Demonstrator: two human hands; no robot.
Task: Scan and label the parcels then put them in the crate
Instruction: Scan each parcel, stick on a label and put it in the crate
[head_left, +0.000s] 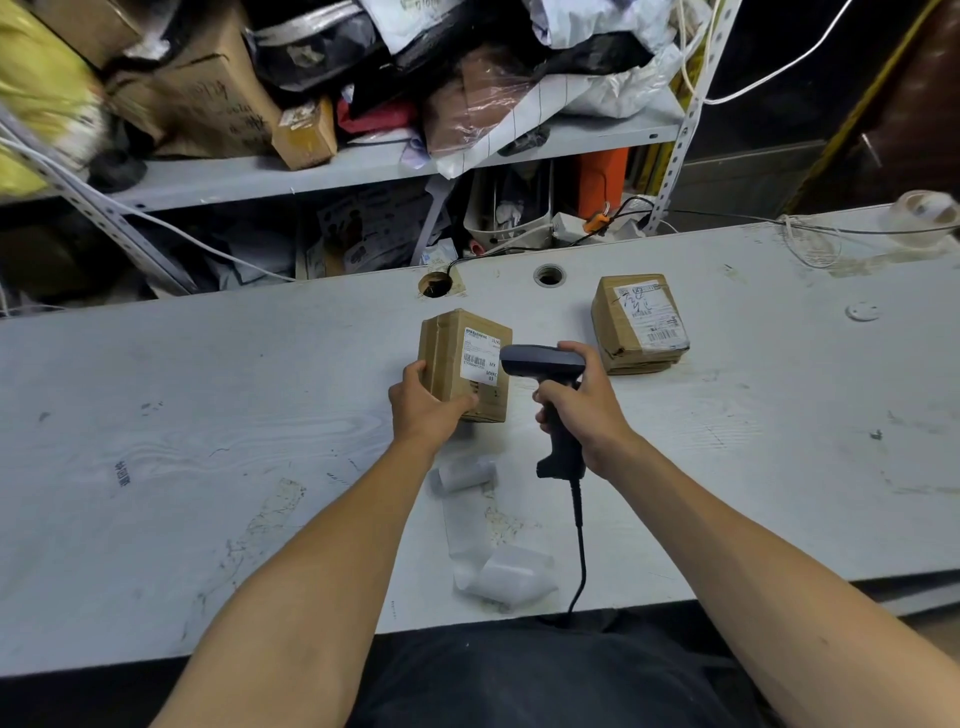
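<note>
Now: label strip (493, 561) lies loose at near table (208, 467) edge. Right hand (582, 410) wrapped round scanner (545, 364) grip; left hand (426, 410) clasps parcel (462, 364), label up. Advice: steady parcel, aim scanner squarely at barcode. Second parcel (639, 325) far right, untouched. Crate not visible.

The parcel (464, 364) is matt brown cardboard bound in clear glossy tape, its label white paper; the second parcel (639, 323) is the same cardboard, creased, under shiny tape; the scanner (550, 395) is dark matt plastic with a rubbery black cable (579, 551); the table (208, 441) is pale painted board, scuffed and scratched; the strip (488, 545) is thin curling translucent paper; the shelf (311, 174) is grey painted metal.
</note>
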